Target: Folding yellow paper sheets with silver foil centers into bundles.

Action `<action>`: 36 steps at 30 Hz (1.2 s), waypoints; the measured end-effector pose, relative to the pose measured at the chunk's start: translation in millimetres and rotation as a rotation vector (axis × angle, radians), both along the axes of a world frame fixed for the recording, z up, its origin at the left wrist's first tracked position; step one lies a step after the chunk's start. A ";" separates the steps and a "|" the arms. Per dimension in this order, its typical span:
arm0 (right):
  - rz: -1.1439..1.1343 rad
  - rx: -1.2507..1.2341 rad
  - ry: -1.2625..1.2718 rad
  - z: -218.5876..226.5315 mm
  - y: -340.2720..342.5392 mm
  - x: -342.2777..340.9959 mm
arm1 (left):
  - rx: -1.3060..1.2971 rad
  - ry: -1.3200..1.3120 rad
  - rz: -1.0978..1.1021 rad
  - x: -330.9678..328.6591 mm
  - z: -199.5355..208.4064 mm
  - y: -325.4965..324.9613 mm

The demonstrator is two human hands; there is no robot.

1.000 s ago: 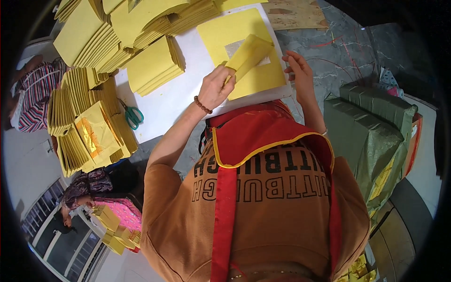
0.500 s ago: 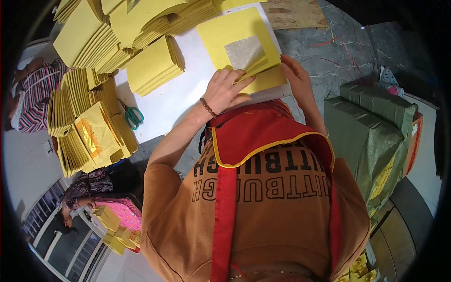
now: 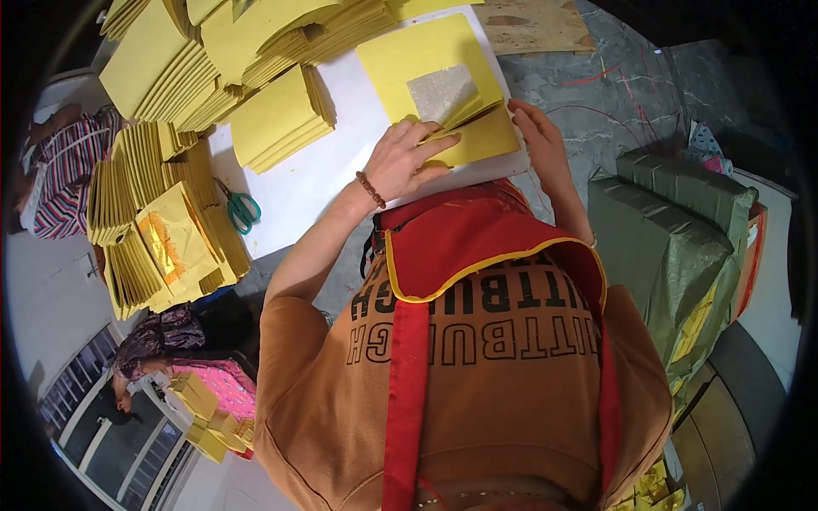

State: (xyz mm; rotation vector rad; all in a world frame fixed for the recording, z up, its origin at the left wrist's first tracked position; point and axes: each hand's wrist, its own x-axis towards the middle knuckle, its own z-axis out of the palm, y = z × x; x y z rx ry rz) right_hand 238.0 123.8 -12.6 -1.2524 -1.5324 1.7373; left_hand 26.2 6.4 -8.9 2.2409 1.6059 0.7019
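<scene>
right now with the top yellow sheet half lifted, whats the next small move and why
Probably press the lifted sheet flat. The left hand rests on the near edge of the yellow paper stack, fingers at a sheet that curls up beside the silver foil square. The right hand steadies the stack's right edge, so the pile looks braced for smoothing.
</scene>
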 end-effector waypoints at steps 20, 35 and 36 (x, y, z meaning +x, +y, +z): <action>-0.033 -0.205 0.093 7.1 1.9 -19.6 | -0.287 -0.440 0.311 -4.1 -7.5 -7.9; 0.249 -0.261 0.172 -3.8 28.9 -37.4 | 0.059 -0.065 0.080 2.8 -2.9 -5.4; 0.234 -0.233 0.175 6.0 28.4 -37.5 | 0.067 -0.063 0.092 0.2 -1.4 -2.6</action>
